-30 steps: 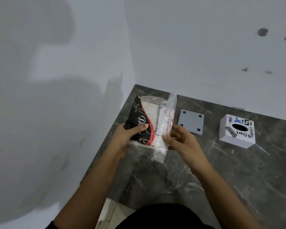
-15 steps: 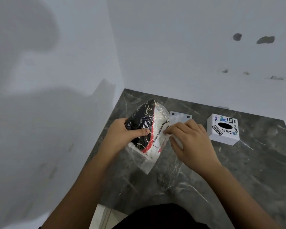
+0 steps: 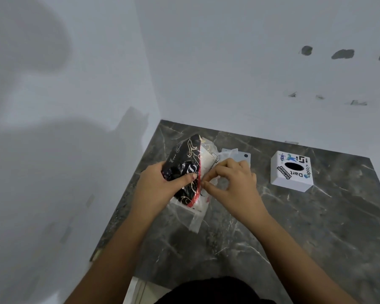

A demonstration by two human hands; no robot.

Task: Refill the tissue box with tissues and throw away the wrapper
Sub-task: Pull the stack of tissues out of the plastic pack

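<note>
Gripping a black-and-red tissue pack (image 3: 185, 172) above the dark marble counter (image 3: 294, 227), the left hand (image 3: 156, 189) wraps around its side, thumb across the front. The right hand (image 3: 235, 183) pinches the clear wrapper (image 3: 208, 170) at the pack's edge. A white tissue box (image 3: 291, 171) sits well apart to the right, beside a grey plate (image 3: 244, 155).

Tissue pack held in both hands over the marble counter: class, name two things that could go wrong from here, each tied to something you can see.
1. The left hand squeezes the tissue pack while the right hand pinches its clear wrapper; a hard pull might tear or crumple the tissues.
2. The pack sits near the counter edge by the wall; loosened tissues could slide off, far from the tissue box.
</note>
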